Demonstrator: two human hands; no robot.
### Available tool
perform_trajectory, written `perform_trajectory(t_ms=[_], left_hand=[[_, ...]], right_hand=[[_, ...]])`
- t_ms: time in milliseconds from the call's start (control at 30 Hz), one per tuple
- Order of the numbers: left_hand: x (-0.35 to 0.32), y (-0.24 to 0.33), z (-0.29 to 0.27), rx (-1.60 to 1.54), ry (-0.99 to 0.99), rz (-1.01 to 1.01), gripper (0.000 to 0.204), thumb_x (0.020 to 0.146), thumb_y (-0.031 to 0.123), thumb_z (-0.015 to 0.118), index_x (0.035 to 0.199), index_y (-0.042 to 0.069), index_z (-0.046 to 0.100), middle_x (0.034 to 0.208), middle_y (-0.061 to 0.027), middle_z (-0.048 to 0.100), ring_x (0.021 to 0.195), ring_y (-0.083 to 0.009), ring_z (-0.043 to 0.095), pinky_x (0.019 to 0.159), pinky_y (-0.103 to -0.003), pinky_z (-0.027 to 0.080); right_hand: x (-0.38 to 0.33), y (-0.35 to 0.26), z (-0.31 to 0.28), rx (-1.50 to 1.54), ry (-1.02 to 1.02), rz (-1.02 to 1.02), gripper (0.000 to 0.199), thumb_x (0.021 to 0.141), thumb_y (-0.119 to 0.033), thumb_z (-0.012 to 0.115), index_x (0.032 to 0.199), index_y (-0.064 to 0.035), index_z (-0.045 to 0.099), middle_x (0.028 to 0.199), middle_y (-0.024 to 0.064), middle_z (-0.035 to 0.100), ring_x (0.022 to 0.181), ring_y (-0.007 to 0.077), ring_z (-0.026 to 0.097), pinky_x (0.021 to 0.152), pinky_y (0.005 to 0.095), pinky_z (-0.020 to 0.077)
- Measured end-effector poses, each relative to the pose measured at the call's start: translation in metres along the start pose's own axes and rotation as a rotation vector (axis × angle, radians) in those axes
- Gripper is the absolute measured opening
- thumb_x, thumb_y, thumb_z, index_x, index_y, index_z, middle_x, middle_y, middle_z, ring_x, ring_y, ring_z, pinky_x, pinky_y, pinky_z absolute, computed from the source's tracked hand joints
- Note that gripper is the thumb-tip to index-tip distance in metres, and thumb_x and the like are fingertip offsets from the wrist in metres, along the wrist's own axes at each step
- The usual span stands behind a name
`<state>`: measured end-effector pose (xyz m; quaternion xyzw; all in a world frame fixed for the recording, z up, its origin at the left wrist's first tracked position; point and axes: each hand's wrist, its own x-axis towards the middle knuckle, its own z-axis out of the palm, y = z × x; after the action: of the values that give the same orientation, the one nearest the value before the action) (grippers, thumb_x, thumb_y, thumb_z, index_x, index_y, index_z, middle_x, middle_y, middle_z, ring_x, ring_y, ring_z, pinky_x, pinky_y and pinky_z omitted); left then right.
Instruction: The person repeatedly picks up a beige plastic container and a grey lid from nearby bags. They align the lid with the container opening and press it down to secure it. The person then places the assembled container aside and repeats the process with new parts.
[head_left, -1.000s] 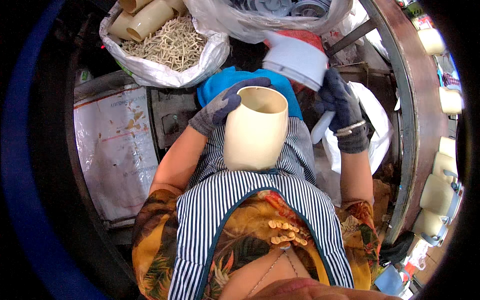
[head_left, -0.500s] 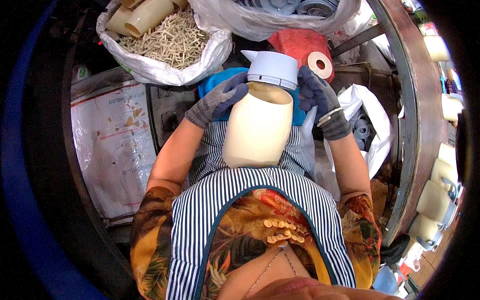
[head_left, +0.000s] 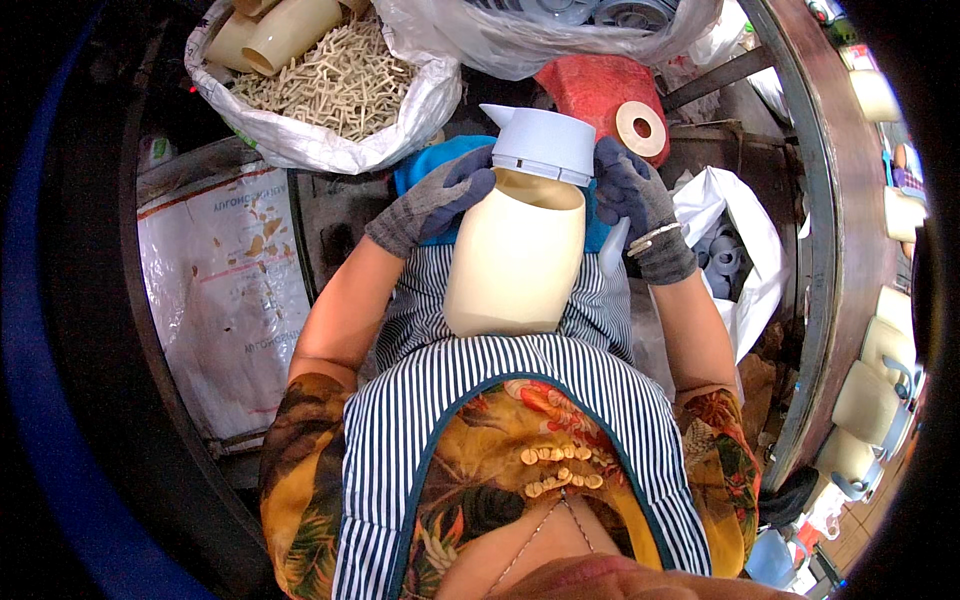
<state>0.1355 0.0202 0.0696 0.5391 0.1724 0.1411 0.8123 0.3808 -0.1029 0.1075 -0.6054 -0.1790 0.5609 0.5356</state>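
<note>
Far left: flat panel under clear plastic, tan scraps on it. Next, beyond the left arm, white sack full of short cream offcuts, with cream cylinders on top. Blue cloth partly behind the left hand: gloved, fingers curled narrow on the upper left of the cream jug body, holding it. Jug sits at the lap, lower end by the striped apron, mouth at the far end. Light-blue spout top is over the mouth, spout to the left; it blocks the far rim, dark gap on the near side. Can't tell if it's seated. Behind it, clear bag of grey-blue round parts, then red bag with a cream ring on it. Right hand, also gloved, is bunched narrow at the top's right side, holding it; light-blue handle sticks out below, its joint hidden by the fingers. White bag of grey parts stands just right of that wrist. Far right: brown counter, lined with more cream jugs, some with blue-grey handles.
</note>
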Motion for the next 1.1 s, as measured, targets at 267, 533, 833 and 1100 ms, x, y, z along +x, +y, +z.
perform_trajectory(t_ms=[267, 533, 833, 1100], left_hand=[[0.005, 0.01, -0.011, 0.142, -0.091, 0.016, 0.068, 0.099, 0.048, 0.051, 0.146, 0.0, 0.037, 0.141, -0.0156, 0.05, 0.129, -0.0201, 0.048, 0.109, -0.035, 0.038], [0.024, 0.064, 0.019, 0.336, -0.039, -0.134, 0.063, 0.095, 0.049, 0.057, 0.135, 0.0, 0.053, 0.128, -0.0138, 0.06, 0.116, -0.0195, 0.057, 0.102, -0.032, 0.043], [0.024, 0.032, 0.015, 0.204, 0.009, -0.151, 0.066, 0.087, 0.035, 0.073, 0.138, 0.001, 0.048, 0.127, -0.0116, 0.06, 0.115, -0.0191, 0.057, 0.1, -0.033, 0.046], [0.004, 0.032, 0.034, 0.119, 0.13, -0.136, 0.087, 0.082, 0.037, 0.076, 0.148, 0.001, 0.032, 0.136, -0.0147, 0.053, 0.124, -0.0222, 0.052, 0.104, -0.035, 0.044]], right_hand=[[-0.007, 0.002, 0.007, -0.227, 0.069, -0.189, 0.027, 0.095, -0.031, 0.063, 0.102, -0.0057, 0.067, 0.069, -0.0028, 0.057, 0.052, 0.0069, 0.049, 0.044, 0.0241, 0.0391], [-0.004, 0.024, 0.001, -0.34, 0.102, -0.363, 0.03, 0.09, -0.018, 0.065, 0.114, -0.0008, 0.062, 0.079, -0.0013, 0.061, 0.06, 0.0042, 0.05, 0.051, 0.0202, 0.0413], [-0.004, 0.04, 0.0, -0.464, 0.183, -0.454, 0.027, 0.087, -0.025, 0.069, 0.099, -0.0019, 0.065, 0.08, 0.0058, 0.065, 0.069, 0.0111, 0.059, 0.063, 0.0285, 0.0504], [0.051, 0.012, -0.084, -0.69, 0.319, -0.709, 0.05, 0.094, -0.04, 0.059, 0.132, -0.008, 0.056, 0.117, 0.0153, 0.065, 0.109, 0.0253, 0.061, 0.096, 0.0404, 0.0455]])
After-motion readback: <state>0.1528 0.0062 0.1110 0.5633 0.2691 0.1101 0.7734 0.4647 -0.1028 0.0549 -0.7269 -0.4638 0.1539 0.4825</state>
